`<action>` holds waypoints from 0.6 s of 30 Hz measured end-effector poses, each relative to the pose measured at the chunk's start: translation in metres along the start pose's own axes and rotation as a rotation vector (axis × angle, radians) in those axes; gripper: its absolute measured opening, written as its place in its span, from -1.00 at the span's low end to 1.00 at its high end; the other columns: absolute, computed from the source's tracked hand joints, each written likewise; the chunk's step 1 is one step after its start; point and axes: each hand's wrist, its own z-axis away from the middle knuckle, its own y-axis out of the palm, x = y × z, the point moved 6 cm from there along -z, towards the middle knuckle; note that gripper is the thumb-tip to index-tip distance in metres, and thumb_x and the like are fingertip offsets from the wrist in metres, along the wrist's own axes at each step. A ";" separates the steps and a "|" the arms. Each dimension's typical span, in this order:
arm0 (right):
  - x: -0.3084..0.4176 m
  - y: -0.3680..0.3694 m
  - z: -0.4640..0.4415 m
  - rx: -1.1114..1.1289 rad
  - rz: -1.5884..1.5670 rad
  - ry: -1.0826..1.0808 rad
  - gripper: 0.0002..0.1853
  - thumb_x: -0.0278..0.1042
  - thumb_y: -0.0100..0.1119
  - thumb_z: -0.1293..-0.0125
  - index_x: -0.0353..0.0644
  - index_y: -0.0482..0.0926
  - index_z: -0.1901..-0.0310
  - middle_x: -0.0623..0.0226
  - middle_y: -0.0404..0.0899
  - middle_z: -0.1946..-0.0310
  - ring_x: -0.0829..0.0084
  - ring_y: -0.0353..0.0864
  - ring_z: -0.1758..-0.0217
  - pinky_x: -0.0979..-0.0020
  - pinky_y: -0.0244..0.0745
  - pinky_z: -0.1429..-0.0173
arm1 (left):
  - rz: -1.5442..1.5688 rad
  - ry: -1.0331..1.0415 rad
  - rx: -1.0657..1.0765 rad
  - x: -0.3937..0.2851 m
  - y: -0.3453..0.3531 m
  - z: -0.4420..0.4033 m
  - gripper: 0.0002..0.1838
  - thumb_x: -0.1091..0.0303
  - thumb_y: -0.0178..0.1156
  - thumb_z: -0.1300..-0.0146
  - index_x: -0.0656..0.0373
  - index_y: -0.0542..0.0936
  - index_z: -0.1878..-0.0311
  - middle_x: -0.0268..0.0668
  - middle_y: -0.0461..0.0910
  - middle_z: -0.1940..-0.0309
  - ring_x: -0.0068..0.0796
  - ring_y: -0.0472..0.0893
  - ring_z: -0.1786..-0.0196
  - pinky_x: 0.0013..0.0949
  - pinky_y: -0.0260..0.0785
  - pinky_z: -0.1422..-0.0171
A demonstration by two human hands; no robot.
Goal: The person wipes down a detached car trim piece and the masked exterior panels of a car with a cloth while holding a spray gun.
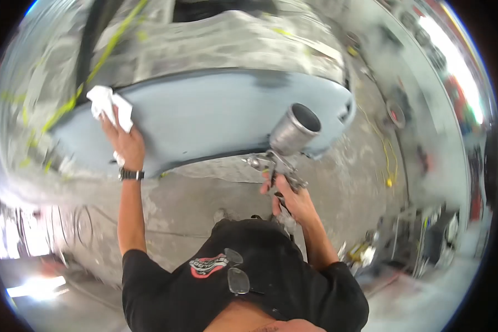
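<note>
My left hand, with a watch on the wrist, reaches to the left part of a grey car panel. Its fingers hold a crumpled white paper towel at the panel's surface. In front of the panel's right half, my right hand is wrapped round the handle of a spray gun. The gun's metal cup sits on top, its open mouth facing up and right, and the nozzle points left. What the cup contains is too dark to make out.
Masking sheet with yellow-green tape covers the area around the panel. A yellow cord lies on the concrete floor at right. Equipment and a metal stand are along the right wall.
</note>
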 end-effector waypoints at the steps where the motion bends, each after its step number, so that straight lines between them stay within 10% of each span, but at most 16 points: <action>1: 0.003 0.002 0.010 -0.031 -0.026 -0.011 -0.46 0.11 -0.06 -0.65 -0.29 0.57 -0.18 0.27 0.67 0.18 0.52 0.45 0.63 0.47 0.31 0.52 | 0.023 0.047 0.039 -0.017 -0.008 -0.007 -0.33 0.59 0.11 -0.29 0.22 0.36 -0.52 0.02 0.13 -0.63 0.32 0.09 -0.63 0.27 -0.03 -0.66; 10: -0.034 -0.109 0.046 -0.404 -0.269 -0.060 -0.47 0.14 -0.02 -0.63 -0.23 0.59 -0.19 0.26 0.70 0.21 0.54 0.47 0.65 0.49 0.32 0.53 | 0.106 0.549 0.514 -0.262 0.086 -0.006 -0.23 0.67 0.06 -0.20 0.03 0.38 -0.54 0.00 0.16 -0.62 0.16 0.12 -0.66 0.31 0.09 -0.62; 18: -0.113 -0.171 0.097 -0.538 -0.372 -0.026 -0.46 0.11 0.00 -0.62 -0.27 0.56 -0.22 0.24 0.69 0.20 0.53 0.49 0.64 0.49 0.33 0.54 | 0.166 1.001 0.578 -0.465 0.184 0.057 -0.53 0.43 0.06 -0.40 0.13 0.56 -0.37 -0.04 0.27 -0.58 0.07 0.23 -0.63 0.16 0.17 -0.61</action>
